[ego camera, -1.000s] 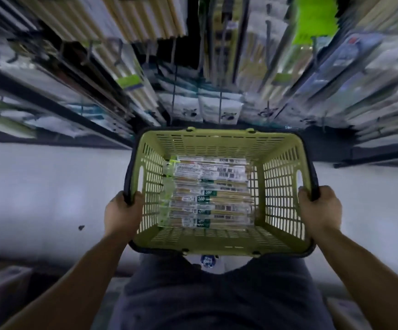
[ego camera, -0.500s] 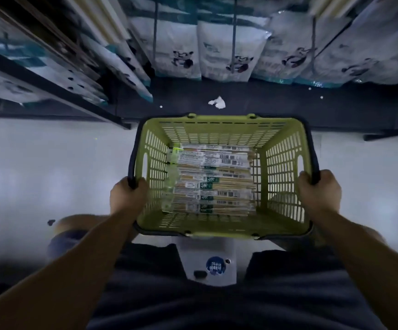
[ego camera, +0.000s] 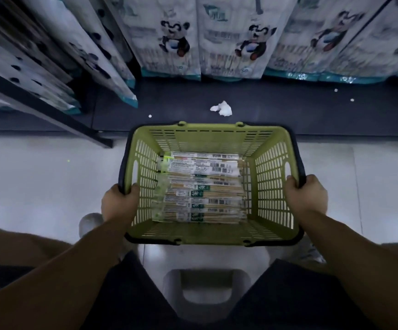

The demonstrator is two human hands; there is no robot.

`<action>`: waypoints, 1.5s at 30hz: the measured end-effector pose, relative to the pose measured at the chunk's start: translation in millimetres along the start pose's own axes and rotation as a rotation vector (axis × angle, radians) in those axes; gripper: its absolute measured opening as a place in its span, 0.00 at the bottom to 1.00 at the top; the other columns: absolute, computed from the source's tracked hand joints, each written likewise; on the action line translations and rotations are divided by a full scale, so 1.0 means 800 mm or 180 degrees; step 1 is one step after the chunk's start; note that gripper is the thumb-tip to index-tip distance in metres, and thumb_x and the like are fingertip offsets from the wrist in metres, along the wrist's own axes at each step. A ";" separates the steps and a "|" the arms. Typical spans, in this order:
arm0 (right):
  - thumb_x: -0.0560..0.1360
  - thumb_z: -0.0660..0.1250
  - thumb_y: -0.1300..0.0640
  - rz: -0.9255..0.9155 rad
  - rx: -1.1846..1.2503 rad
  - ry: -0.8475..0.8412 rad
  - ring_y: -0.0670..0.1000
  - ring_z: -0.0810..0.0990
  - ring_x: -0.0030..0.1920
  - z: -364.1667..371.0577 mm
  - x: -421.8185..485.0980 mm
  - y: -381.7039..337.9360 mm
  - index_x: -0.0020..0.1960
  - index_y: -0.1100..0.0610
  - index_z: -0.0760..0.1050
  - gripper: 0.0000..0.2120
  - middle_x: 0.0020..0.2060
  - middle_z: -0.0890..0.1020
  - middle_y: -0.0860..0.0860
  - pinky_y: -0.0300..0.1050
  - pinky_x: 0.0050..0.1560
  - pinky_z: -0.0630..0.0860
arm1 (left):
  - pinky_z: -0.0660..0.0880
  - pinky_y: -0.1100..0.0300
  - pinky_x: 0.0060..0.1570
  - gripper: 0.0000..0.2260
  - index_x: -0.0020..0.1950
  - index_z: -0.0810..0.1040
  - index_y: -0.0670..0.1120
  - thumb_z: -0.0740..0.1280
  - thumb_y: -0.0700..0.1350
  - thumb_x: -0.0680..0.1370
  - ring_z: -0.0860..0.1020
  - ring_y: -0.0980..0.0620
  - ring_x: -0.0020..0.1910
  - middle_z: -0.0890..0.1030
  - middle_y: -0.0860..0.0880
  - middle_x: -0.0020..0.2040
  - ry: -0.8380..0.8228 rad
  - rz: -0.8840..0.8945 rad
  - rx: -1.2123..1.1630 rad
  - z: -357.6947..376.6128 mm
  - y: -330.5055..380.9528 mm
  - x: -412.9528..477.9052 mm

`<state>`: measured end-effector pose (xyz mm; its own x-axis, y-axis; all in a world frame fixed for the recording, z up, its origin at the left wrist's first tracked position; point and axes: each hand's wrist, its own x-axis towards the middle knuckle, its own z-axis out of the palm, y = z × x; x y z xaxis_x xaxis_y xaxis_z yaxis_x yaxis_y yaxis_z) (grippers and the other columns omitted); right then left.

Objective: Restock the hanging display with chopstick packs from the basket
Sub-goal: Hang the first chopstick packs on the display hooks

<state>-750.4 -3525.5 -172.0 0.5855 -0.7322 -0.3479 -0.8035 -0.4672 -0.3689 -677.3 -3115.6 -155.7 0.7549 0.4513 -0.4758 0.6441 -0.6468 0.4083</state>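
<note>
Both hands are gripping the green basket [ego camera: 274, 177] by its dark side rims: the left hand [ego camera: 119, 203] and the right hand [ego camera: 305, 196]. Chopstick packs [ego camera: 200, 189] are lying stacked flat inside it, below the hanging panda-print packs [ego camera: 236, 39].

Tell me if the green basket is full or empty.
Partly filled: chopstick packs lie flat in a layer on the floor of the basket, well below its rim.
</note>
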 end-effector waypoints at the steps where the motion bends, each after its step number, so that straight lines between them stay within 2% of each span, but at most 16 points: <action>1: 0.79 0.65 0.45 -0.0038 -0.0012 0.0018 0.58 0.72 0.36 0.008 0.002 0.000 0.48 0.58 0.71 0.15 0.34 0.72 0.52 0.49 0.38 0.69 | 0.80 0.44 0.45 0.16 0.47 0.78 0.39 0.67 0.53 0.80 0.81 0.37 0.42 0.82 0.40 0.42 0.0037 0.0009 -0.0049 0.007 -0.006 0.003; 6: 0.80 0.64 0.47 -0.0156 0.0011 0.0131 0.58 0.71 0.35 0.033 0.012 0.006 0.46 0.59 0.69 0.14 0.32 0.70 0.50 0.49 0.37 0.69 | 0.75 0.50 0.38 0.16 0.43 0.77 0.41 0.65 0.54 0.79 0.79 0.38 0.39 0.79 0.43 0.36 0.0154 0.0121 -0.0200 0.030 -0.022 0.018; 12: 0.82 0.59 0.50 -0.0010 -0.0014 0.0046 0.62 0.74 0.42 0.024 0.014 -0.018 0.52 0.59 0.67 0.11 0.44 0.76 0.59 0.53 0.43 0.72 | 0.78 0.50 0.40 0.15 0.41 0.76 0.44 0.64 0.54 0.78 0.79 0.38 0.38 0.80 0.43 0.37 0.0119 0.0129 -0.0445 0.029 -0.008 0.025; 15: 0.79 0.61 0.56 0.0103 -0.0349 0.0112 0.67 0.76 0.57 0.028 0.008 -0.042 0.61 0.64 0.68 0.14 0.57 0.77 0.64 0.59 0.55 0.72 | 0.77 0.52 0.37 0.16 0.38 0.76 0.45 0.64 0.56 0.78 0.80 0.39 0.36 0.79 0.44 0.35 0.0012 0.0065 -0.0559 0.026 -0.007 0.029; 17: 0.75 0.66 0.58 -0.0295 -0.0851 0.0453 0.67 0.70 0.65 0.030 0.001 -0.060 0.65 0.66 0.68 0.22 0.64 0.72 0.66 0.59 0.64 0.67 | 0.78 0.52 0.39 0.17 0.41 0.78 0.45 0.64 0.58 0.78 0.80 0.40 0.38 0.81 0.44 0.37 -0.0075 0.0096 -0.0474 0.023 -0.007 0.032; 19: 0.72 0.67 0.58 -0.1131 -0.1018 0.0645 0.66 0.70 0.64 0.031 -0.006 -0.082 0.66 0.64 0.69 0.24 0.63 0.72 0.64 0.59 0.63 0.67 | 0.80 0.50 0.43 0.18 0.46 0.80 0.45 0.64 0.59 0.78 0.81 0.40 0.40 0.82 0.44 0.40 -0.0087 0.0170 -0.0364 0.020 -0.008 0.035; 21: 0.76 0.65 0.56 -0.1864 -0.0989 0.0163 0.62 0.77 0.56 0.037 -0.015 -0.101 0.64 0.60 0.73 0.18 0.57 0.79 0.60 0.54 0.54 0.74 | 0.79 0.51 0.43 0.17 0.49 0.80 0.45 0.64 0.59 0.79 0.81 0.41 0.41 0.82 0.45 0.41 -0.0084 0.0293 -0.0293 0.018 -0.007 0.038; 23: 0.80 0.63 0.54 -0.2228 -0.1121 -0.0927 0.54 0.80 0.45 0.050 -0.031 -0.115 0.60 0.53 0.77 0.11 0.50 0.84 0.54 0.46 0.42 0.78 | 0.76 0.54 0.39 0.15 0.49 0.78 0.46 0.65 0.58 0.79 0.80 0.44 0.40 0.81 0.47 0.40 -0.0096 0.0378 -0.0323 0.019 -0.006 0.037; 26: 0.81 0.64 0.50 -0.2491 -0.1677 -0.1903 0.50 0.79 0.46 0.086 -0.054 -0.121 0.61 0.49 0.77 0.10 0.53 0.83 0.50 0.43 0.41 0.74 | 0.73 0.56 0.34 0.13 0.45 0.75 0.49 0.65 0.58 0.79 0.80 0.46 0.37 0.80 0.48 0.39 -0.0057 0.0409 -0.0445 0.025 -0.007 0.035; 29: 0.80 0.67 0.48 -0.2738 -0.2035 -0.2123 0.53 0.78 0.55 0.134 -0.067 -0.118 0.65 0.49 0.75 0.15 0.60 0.81 0.51 0.44 0.45 0.71 | 0.73 0.55 0.36 0.13 0.42 0.73 0.51 0.66 0.59 0.78 0.79 0.47 0.36 0.79 0.49 0.38 -0.0026 0.0439 -0.0518 0.027 -0.009 0.038; 31: 0.79 0.70 0.46 -0.2777 -0.2182 -0.2358 0.56 0.76 0.63 0.165 -0.070 -0.113 0.70 0.50 0.73 0.22 0.66 0.77 0.54 0.47 0.55 0.75 | 0.73 0.55 0.36 0.13 0.42 0.73 0.50 0.66 0.59 0.78 0.79 0.48 0.37 0.80 0.49 0.38 -0.0032 0.0473 -0.0584 0.029 -0.012 0.041; 33: 0.77 0.72 0.44 -0.2794 -0.2303 -0.2526 0.57 0.71 0.69 0.190 -0.070 -0.106 0.74 0.52 0.69 0.30 0.71 0.72 0.55 0.50 0.65 0.73 | 0.74 0.55 0.36 0.13 0.43 0.74 0.51 0.66 0.60 0.78 0.80 0.48 0.37 0.80 0.49 0.38 -0.0053 0.0495 -0.0664 0.033 -0.016 0.046; 34: 0.76 0.73 0.43 -0.2813 -0.2320 -0.2495 0.57 0.70 0.70 0.200 -0.068 -0.103 0.76 0.51 0.68 0.32 0.71 0.71 0.54 0.51 0.67 0.71 | 0.75 0.55 0.36 0.13 0.44 0.75 0.51 0.66 0.60 0.78 0.80 0.48 0.37 0.81 0.49 0.38 -0.0056 0.0498 -0.0682 0.035 -0.017 0.047; 37: 0.73 0.74 0.41 -0.2934 -0.2366 -0.2240 0.56 0.69 0.68 0.217 -0.064 -0.093 0.75 0.50 0.66 0.35 0.68 0.70 0.53 0.51 0.63 0.71 | 0.77 0.53 0.37 0.14 0.45 0.75 0.50 0.66 0.60 0.78 0.81 0.47 0.37 0.81 0.49 0.38 -0.0063 0.0498 -0.0681 0.036 -0.019 0.050; 42: 0.74 0.74 0.47 -0.3068 -0.2372 -0.2164 0.56 0.76 0.59 0.232 -0.064 -0.089 0.64 0.51 0.70 0.23 0.61 0.78 0.54 0.49 0.52 0.74 | 0.81 0.50 0.42 0.14 0.48 0.77 0.48 0.65 0.59 0.79 0.83 0.44 0.40 0.84 0.45 0.42 -0.0155 0.0499 -0.0700 0.030 -0.016 0.047; 45: 0.76 0.70 0.48 -0.3255 -0.2485 -0.2140 0.55 0.78 0.57 0.231 -0.063 -0.092 0.65 0.51 0.73 0.19 0.58 0.79 0.53 0.48 0.50 0.75 | 0.79 0.54 0.41 0.13 0.49 0.77 0.49 0.65 0.58 0.79 0.83 0.47 0.40 0.84 0.47 0.41 -0.0172 0.0532 -0.0681 0.029 -0.015 0.045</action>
<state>-701.3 -3362.3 -286.9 0.6899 0.3439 -0.6370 0.2641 -0.9389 -0.2208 -660.8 -3106.0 -195.4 0.8489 0.3122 -0.4265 0.5270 -0.5625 0.6371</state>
